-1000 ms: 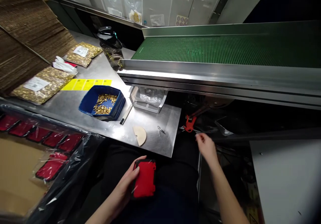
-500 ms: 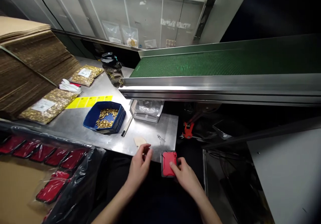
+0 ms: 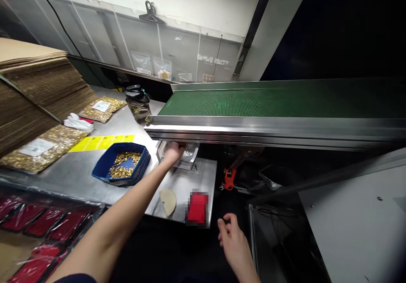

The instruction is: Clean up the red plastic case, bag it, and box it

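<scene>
Red and flat, the small plastic case [image 3: 197, 207] lies freed at the steel table [image 3: 79, 177] edge — right hand [image 3: 234, 240] loosely curled, empty — while the left hand [image 3: 173, 151] reaches into the clear bag-lined tray [image 3: 187, 156], grip hidden.

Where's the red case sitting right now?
The red case lies flat at the near right corner of the steel table, just right of the tan half-round piece, with the right hand nearby, not touching it.
</scene>
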`<action>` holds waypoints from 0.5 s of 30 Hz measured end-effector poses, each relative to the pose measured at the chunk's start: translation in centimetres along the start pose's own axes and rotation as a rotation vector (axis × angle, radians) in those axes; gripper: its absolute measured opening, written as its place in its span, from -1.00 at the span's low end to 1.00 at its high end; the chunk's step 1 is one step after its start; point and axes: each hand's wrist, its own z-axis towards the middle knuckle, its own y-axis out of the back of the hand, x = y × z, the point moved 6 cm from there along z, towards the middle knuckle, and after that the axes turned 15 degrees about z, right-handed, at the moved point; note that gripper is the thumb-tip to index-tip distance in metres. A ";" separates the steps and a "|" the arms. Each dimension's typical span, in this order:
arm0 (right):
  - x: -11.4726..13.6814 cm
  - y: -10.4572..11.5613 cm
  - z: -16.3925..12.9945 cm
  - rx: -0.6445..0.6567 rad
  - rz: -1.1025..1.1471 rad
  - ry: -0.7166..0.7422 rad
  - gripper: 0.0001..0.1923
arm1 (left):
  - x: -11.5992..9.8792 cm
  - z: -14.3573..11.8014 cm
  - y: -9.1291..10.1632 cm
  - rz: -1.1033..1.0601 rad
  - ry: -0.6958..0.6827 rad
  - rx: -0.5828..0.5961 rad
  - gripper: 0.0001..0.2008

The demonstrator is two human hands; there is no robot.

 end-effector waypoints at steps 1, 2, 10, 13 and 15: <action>-1.9 0.5 -0.6 -0.013 0.092 -0.020 -0.43 | 0.2 -0.1 0.0 0.001 0.006 0.011 -0.74; -3.8 0.8 -1.2 -0.036 0.173 -0.044 -0.41 | 0.4 -0.4 -0.1 0.003 0.005 0.018 -0.73; -8.6 0.1 -2.6 -0.092 0.328 -0.077 -0.36 | 0.3 -2.1 -0.7 0.018 -0.008 -0.026 -0.71; -6.9 -0.3 -1.7 -0.015 0.228 -0.029 -0.40 | -0.1 0.0 -1.2 0.002 0.036 -0.020 -0.68; -6.1 -0.3 -1.3 -0.007 0.146 0.010 -0.43 | -0.1 1.4 -1.2 -0.022 0.072 -0.023 -0.68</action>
